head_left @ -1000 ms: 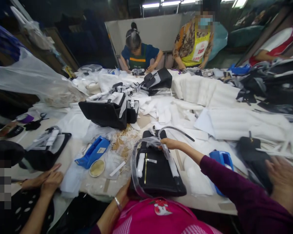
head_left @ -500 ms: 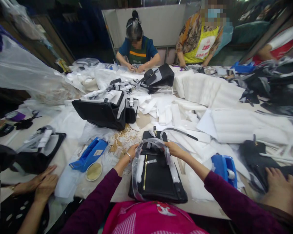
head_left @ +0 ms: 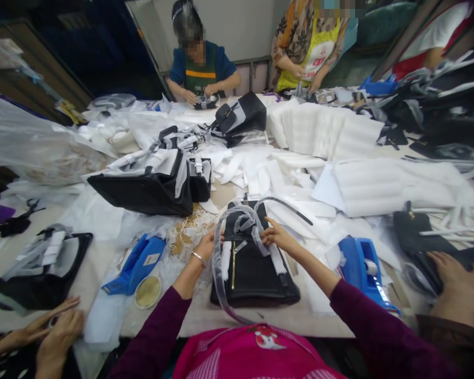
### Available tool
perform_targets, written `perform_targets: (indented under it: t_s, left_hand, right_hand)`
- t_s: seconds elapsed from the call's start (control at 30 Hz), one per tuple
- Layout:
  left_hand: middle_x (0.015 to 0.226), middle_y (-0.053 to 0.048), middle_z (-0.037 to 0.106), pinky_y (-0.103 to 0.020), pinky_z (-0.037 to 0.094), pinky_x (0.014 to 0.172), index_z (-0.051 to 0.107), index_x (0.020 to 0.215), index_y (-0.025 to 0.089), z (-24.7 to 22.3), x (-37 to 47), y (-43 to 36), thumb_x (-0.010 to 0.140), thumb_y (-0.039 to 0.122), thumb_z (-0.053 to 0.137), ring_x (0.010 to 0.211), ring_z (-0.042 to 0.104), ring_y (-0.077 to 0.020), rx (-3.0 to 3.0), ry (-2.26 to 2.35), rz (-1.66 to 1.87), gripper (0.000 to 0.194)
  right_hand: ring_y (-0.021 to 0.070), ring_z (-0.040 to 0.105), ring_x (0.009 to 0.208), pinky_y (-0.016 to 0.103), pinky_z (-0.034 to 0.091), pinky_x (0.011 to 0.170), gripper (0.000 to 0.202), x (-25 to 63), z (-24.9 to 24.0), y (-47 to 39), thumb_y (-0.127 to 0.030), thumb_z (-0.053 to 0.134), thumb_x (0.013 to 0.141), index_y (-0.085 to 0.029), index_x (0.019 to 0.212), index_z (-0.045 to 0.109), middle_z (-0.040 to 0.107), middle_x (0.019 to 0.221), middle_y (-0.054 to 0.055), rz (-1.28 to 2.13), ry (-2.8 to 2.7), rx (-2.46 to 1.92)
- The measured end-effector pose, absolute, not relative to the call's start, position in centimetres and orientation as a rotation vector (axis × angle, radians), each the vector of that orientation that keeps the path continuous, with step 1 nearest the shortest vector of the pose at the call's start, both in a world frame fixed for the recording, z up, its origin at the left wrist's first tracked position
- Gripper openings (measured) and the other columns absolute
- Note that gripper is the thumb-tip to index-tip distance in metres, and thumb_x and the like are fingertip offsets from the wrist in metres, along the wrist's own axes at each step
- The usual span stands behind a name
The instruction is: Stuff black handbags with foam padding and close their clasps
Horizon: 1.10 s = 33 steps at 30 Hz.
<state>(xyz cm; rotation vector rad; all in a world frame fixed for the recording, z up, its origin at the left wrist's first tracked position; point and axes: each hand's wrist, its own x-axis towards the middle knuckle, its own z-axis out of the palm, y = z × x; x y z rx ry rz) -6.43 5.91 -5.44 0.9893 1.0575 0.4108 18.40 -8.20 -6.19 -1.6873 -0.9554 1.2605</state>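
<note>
A black bag (head_left: 256,281) with a gold zipper lies on the table in front of me, its top away from me. A strap wrapped in clear plastic (head_left: 217,273) loops over its flap, runs down the left side and reaches the table edge by my pink apron. My left hand (head_left: 208,245) is closed at the bag's upper left edge, on the wrapped strap; its fingertips are partly hidden. My right hand (head_left: 277,235) has its index finger stretched out, while the other fingers curl on the strap at the bag's right side. White foam wrap (head_left: 277,260) covers part of the bag's right side.
Blue tape dispensers (head_left: 140,266) stand left and right of the bag. A round tub (head_left: 147,292) sits by the left one. Behind lie black bags (head_left: 142,192) and piled white foam sheets (head_left: 324,129). Co-workers' hands (head_left: 454,276) work at both sides and across the table.
My view has shifted a little. The strap's loop has dropped lower and rounder over the flap, and its lower end now reaches the table edge. My right index finger has stretched out.
</note>
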Motion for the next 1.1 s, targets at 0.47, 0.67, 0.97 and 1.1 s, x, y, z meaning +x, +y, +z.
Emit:
perform_targets:
  t_s: [0.47, 0.67, 0.97, 1.1]
  left_hand:
    - [0.095, -0.011, 0.068, -0.038, 0.049, 0.09, 0.058, 0.101, 0.013, 3.8, -12.0, -5.7, 0.076, 0.023, 0.071, 0.099, 0.064, -0.0252, 0.498, 0.843, 0.315, 0.03]
    - [0.088, -0.001, 0.06, -0.027, 0.05, 0.066, 0.048, 0.106, 0.022, 5.5, -11.9, -7.6, 0.076, 0.018, 0.069, 0.065, 0.06, -0.0107, 0.706, 0.839, 0.448, 0.036]
    - [0.087, -0.003, 0.06, -0.019, 0.04, 0.049, 0.043, 0.113, 0.019, 9.1, -12.3, -3.9, 0.068, 0.023, 0.076, 0.057, 0.052, -0.0081, 1.003, 0.955, 0.572, 0.056]
    - [0.083, -0.001, 0.061, -0.019, 0.04, 0.047, 0.047, 0.111, 0.019, 9.6, -12.6, -2.1, 0.062, 0.022, 0.079, 0.056, 0.052, -0.0084, 1.024, 0.985, 0.592, 0.059]
  right_hand:
    - [0.0213, 0.053, 0.104, 0.036, 0.042, 0.094, 0.039, 19.5, -6.3, -11.4, -0.005, 0.047, 0.075, -0.019, 0.108, 0.061, 0.06, 0.107, 0.009, 0.523, -1.267, -2.104]
    - [0.0265, 0.049, 0.108, 0.035, 0.044, 0.084, 0.056, 21.6, -5.1, -5.5, 0.0, 0.046, 0.074, -0.019, 0.126, 0.052, 0.053, 0.12, 0.015, 0.196, -1.56, -2.414]
    - [0.0294, 0.041, 0.124, 0.047, 0.029, 0.102, 0.022, 20.7, -5.6, -1.7, -0.008, 0.051, 0.082, -0.018, 0.09, 0.069, 0.053, 0.128, 0.015, 0.12, -2.226, -2.044]
    - [0.0205, 0.059, 0.097, 0.035, 0.037, 0.093, 0.017, 22.9, -3.9, -2.3, -0.007, 0.06, 0.076, -0.02, 0.079, 0.069, 0.067, 0.096, 0.008, 0.233, -2.263, -2.0]
